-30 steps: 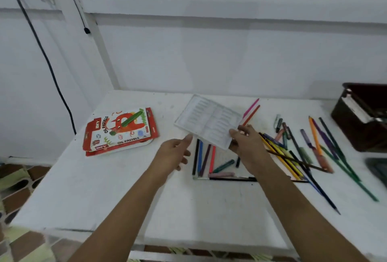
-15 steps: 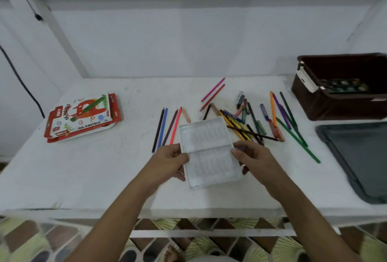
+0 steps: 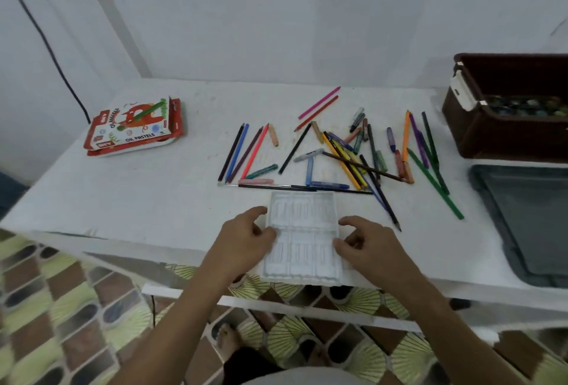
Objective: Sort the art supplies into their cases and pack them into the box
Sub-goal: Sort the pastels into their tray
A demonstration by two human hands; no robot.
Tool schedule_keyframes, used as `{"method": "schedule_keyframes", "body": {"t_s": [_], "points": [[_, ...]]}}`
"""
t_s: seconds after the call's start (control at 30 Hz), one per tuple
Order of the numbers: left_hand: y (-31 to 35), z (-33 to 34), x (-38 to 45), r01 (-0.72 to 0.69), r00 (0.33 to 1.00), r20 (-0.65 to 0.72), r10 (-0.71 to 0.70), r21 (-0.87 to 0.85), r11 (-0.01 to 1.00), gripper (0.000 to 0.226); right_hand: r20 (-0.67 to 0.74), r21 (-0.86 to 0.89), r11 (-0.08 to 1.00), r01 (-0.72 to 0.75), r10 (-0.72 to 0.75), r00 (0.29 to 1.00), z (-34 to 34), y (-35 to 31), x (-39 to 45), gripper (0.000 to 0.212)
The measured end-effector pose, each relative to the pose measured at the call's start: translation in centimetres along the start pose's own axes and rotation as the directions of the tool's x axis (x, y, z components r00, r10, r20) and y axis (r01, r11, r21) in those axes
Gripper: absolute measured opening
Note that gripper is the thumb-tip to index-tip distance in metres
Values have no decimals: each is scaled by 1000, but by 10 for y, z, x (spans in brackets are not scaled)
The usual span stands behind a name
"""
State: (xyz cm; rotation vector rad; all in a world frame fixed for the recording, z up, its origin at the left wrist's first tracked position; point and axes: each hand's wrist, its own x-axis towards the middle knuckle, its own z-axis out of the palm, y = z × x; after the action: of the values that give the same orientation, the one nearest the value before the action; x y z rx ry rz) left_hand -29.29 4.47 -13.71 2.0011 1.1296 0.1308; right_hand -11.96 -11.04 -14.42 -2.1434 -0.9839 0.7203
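A clear plastic insert tray [image 3: 302, 231] with moulded slots lies flat at the table's front edge, its near end slightly over the edge. My left hand [image 3: 246, 237] holds its left side, thumb on the rim and index finger lifted. My right hand [image 3: 365, 243] holds its right side the same way. Loose coloured pencils, markers and oil pastels [image 3: 353, 151] are scattered behind the tray. A thin paintbrush [image 3: 295, 187] lies just beyond it. The red oil pastels case [image 3: 135, 126] sits at the far left. The brown box [image 3: 510, 114] stands at the far right.
A dark grey lid [image 3: 528, 224] lies flat on the right, in front of the brown box. The white table [image 3: 138, 200] ends at a wall behind. A black cable [image 3: 46, 43] hangs down the wall at left. Patterned floor tiles show below the table edge.
The tray was held up over the supplies, then brought toward me and lowered onto the table's front edge. Both hands stayed at its sides. The camera tilted down.
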Motion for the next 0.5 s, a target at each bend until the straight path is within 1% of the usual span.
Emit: {"method": "schedule_keyframes", "body": {"t_s": [0.07, 0.13, 0.3, 0.4, 0.5], "points": [[5, 0, 7, -34, 999, -10, 35, 50, 998, 41, -40, -43, 999, 26, -27, 999, -1, -3, 5, 37], [10, -3, 14, -54, 998, -4, 55, 84, 995, 40, -73, -61, 997, 40, -44, 996, -1, -5, 10, 34], [9, -6, 29, -91, 996, 12, 90, 108, 990, 26, -91, -56, 998, 39, -44, 995, -1, -8, 21, 31], [2, -8, 39, -78, 997, 37, 74, 147, 986, 42, -104, -80, 996, 46, -54, 993, 1, -9, 25, 32], [0, -19, 48, -80, 997, 37, 75, 186, 979, 50, -173, -126, 991, 36, -58, 983, -2, -11, 32, 36]]}}
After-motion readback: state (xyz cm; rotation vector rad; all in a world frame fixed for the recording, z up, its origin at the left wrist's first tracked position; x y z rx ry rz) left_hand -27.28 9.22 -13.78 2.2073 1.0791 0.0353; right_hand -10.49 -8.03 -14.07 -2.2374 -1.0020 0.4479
